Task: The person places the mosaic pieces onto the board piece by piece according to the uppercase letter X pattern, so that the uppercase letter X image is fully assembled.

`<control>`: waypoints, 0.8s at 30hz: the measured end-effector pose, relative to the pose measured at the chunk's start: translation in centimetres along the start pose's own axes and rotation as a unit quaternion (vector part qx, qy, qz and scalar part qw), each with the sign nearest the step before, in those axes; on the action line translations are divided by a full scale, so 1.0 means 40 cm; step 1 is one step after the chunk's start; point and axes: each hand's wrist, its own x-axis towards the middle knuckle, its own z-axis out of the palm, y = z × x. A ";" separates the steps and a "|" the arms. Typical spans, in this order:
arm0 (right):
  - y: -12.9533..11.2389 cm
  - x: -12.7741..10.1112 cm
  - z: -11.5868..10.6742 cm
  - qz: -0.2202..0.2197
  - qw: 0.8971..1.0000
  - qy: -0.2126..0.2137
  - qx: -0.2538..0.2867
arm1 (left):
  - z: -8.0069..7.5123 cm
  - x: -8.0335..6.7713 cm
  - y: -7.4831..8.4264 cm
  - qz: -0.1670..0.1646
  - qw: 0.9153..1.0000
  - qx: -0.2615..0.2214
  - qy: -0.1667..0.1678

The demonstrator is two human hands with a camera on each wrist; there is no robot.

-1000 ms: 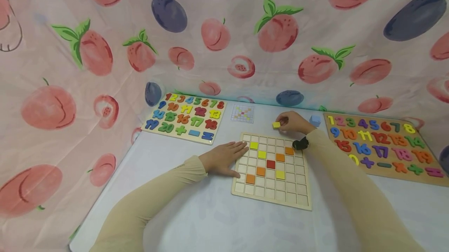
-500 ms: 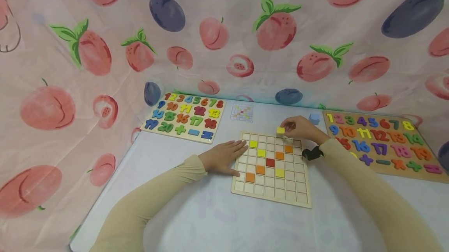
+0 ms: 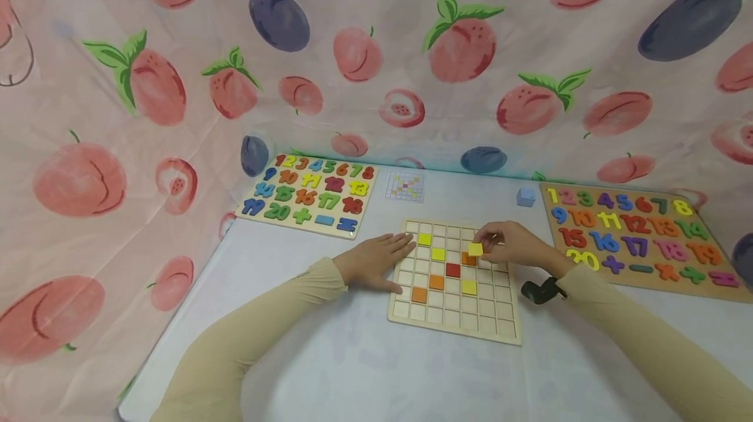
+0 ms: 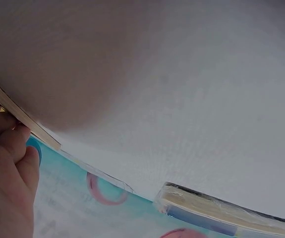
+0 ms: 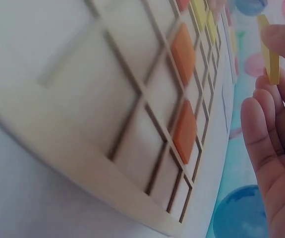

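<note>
A wooden grid board [image 3: 453, 326] lies on the table in the head view. Its cells hold a red tile [image 3: 452, 270], several orange tiles, including one [image 3: 436, 282] below the red, and yellow tiles such as one [image 3: 424, 239] at upper left. My left hand [image 3: 372, 264] rests with spread fingers on the board's left edge. Thumb and fingers of my right hand [image 3: 513, 245] pinch a loose yellow tile [image 3: 474, 249] above the upper right part of the board. In the right wrist view, that yellow tile [image 5: 269, 54] shows edge-on, apart from the board.
Behind the board lies a printed pattern card [image 3: 404, 187]. A number puzzle board [image 3: 351, 234] lies at back left, another [image 3: 742, 296] at right. A light blue cube [image 3: 526, 197] stands at back right. A fruit-print cloth [image 3: 329, 17] hangs behind the table.
My right hand has carried the yellow tile from behind the board forward, over its upper right part. My left hand has stayed on the board's left edge.
</note>
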 end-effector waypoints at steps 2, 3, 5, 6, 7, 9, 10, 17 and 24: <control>-0.003 -0.016 0.008 -0.007 1.000 -0.002 0.005 | -0.001 -0.001 -0.001 -0.001 1.000 0.000 -0.001; -0.004 -0.023 0.012 -0.010 1.000 -0.004 0.008 | -0.001 -0.001 -0.001 -0.001 1.000 0.000 0.000; -0.005 -0.037 0.019 -0.013 1.000 -0.009 0.010 | -0.002 -0.002 -0.001 -0.001 1.000 0.000 -0.002; -0.005 -0.044 0.022 -0.009 1.000 -0.012 0.011 | -0.002 -0.002 -0.001 -0.002 1.000 -0.001 -0.002; -0.006 -0.050 0.026 -0.009 1.000 -0.017 0.011 | -0.002 -0.002 -0.001 -0.002 1.000 -0.002 -0.002; -0.006 -0.062 0.031 -0.005 1.000 -0.024 0.012 | -0.002 -0.001 0.000 -0.002 1.000 -0.004 -0.003; -0.007 -0.068 0.034 -0.003 1.000 -0.029 0.011 | -0.003 0.000 0.000 -0.003 1.000 -0.004 -0.004; -0.005 -0.099 0.052 0.013 0.998 -0.054 0.017 | -0.003 -0.001 -0.001 -0.005 1.000 0.002 -0.005; 0.018 -0.116 0.073 -0.005 0.997 -0.080 0.008 | -0.009 -0.003 0.003 -0.004 1.000 -0.004 -0.005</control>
